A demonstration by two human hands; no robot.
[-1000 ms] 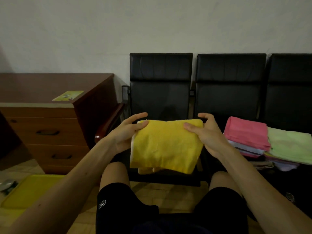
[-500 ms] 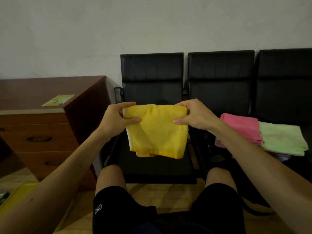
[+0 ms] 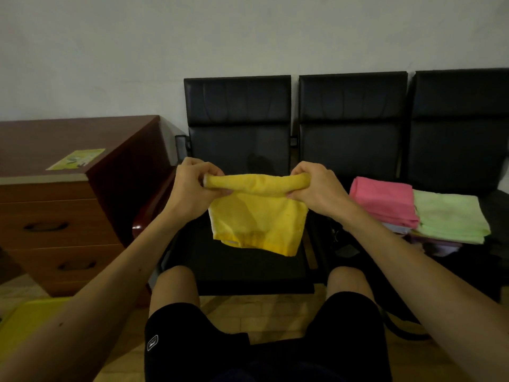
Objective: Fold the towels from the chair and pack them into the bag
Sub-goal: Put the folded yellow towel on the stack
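Yellow terry cloth: one yellow towel hangs in the air above the seat of the leftmost of three black padded chairs, its top edge rolled into a soft tube. Two hands hold it. The left hand and right hand each curl their fingers tightly round one end of the roll. On the seats to the right, one pink towel and one pale green towel, both folded flat, lie touching atop a stack. One brown wooden desk with two oval drawer handles stands left.

Yellow towel, top edge now rolled
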